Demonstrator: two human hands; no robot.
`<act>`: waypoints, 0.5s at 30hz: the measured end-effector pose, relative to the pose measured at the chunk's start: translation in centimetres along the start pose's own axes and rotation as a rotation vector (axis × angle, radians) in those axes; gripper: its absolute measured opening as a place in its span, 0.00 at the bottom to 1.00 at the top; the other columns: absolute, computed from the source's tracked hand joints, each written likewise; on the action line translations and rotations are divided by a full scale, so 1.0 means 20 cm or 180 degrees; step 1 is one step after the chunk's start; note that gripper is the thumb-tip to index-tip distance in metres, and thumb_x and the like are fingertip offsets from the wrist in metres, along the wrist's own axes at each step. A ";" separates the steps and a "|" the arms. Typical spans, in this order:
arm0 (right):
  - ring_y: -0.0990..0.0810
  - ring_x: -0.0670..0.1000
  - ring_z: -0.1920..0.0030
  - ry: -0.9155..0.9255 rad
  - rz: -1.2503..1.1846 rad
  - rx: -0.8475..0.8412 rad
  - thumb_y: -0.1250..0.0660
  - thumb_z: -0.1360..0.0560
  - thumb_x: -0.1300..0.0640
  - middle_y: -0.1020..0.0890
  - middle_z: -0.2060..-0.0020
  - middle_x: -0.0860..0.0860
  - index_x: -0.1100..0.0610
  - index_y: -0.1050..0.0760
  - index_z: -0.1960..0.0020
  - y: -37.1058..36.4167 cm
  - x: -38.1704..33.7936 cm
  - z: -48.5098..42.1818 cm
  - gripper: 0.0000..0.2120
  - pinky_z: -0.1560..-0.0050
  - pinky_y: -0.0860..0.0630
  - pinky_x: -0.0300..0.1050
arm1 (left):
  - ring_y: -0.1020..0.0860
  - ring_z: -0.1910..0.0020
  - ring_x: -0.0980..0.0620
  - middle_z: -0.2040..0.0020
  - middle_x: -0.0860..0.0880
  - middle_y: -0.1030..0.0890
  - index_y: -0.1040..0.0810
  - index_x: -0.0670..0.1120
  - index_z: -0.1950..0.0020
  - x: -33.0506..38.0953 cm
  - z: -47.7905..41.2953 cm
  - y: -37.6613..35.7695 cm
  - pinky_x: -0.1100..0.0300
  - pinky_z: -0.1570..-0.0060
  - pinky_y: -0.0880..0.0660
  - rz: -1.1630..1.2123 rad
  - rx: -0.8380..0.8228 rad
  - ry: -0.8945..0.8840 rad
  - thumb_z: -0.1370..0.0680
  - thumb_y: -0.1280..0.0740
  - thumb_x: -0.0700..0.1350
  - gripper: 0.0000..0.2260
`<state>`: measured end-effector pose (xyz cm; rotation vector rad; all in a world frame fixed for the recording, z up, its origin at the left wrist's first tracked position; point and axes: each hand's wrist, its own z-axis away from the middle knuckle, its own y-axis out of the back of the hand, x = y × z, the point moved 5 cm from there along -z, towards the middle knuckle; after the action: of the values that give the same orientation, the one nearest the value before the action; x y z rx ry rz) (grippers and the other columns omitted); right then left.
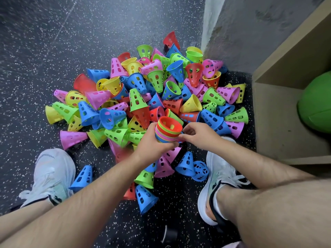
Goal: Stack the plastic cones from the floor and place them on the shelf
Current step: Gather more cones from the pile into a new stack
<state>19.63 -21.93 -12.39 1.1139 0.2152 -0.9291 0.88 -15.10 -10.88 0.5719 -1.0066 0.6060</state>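
Note:
A big heap of loose plastic cones [143,90] in red, blue, green, yellow and pink lies on the dark speckled floor. My left hand [152,140] grips a nested stack of cones [168,129], wide ends up, with a red one on top. My right hand [198,135] sits just right of the stack, its curled fingertips touching the stack's rims; whether it pinches anything I cannot tell. The wooden shelf [279,111] stands to the right, low on the floor.
My two white shoes [52,174] [218,183] flank the near cones. A few blue and green cones [186,163] lie between my feet. A green ball [315,102] sits inside the shelf. A grey wall corner [213,24] rises behind the heap.

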 end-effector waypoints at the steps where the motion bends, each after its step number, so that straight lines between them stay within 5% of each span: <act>1: 0.20 0.44 0.53 0.0019 0.0105 -0.0012 0.28 0.26 0.41 0.19 0.55 0.44 0.51 0.21 0.46 -0.01 0.00 -0.01 0.16 0.54 0.25 0.39 | 0.14 0.53 0.47 0.46 0.44 0.17 0.30 0.50 0.37 0.00 0.00 0.00 0.49 0.52 0.16 0.0000 0.0004 0.0002 0.31 0.17 0.44 0.30; 9: 0.21 0.46 0.55 0.0328 0.0468 0.0113 0.32 0.22 0.47 0.20 0.57 0.43 0.50 0.22 0.51 0.00 -0.08 -0.04 0.06 0.54 0.23 0.45 | 0.19 0.62 0.62 0.48 0.46 0.19 0.30 0.46 0.36 0.00 0.01 0.01 0.67 0.65 0.25 0.0043 0.0054 0.0087 0.30 0.18 0.40 0.29; 15: 0.25 0.45 0.59 0.0827 0.0229 0.1071 0.32 0.21 0.52 0.23 0.59 0.44 0.51 0.21 0.50 0.27 -0.16 0.04 0.04 0.55 0.28 0.43 | 0.17 0.53 0.53 0.47 0.46 0.19 0.30 0.49 0.38 -0.01 -0.01 0.04 0.65 0.58 0.22 -0.0052 0.0097 0.0048 0.31 0.18 0.43 0.29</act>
<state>21.35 -20.29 -6.56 1.5462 0.2341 -0.7710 0.32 -14.52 -11.03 0.6012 -0.9791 0.6112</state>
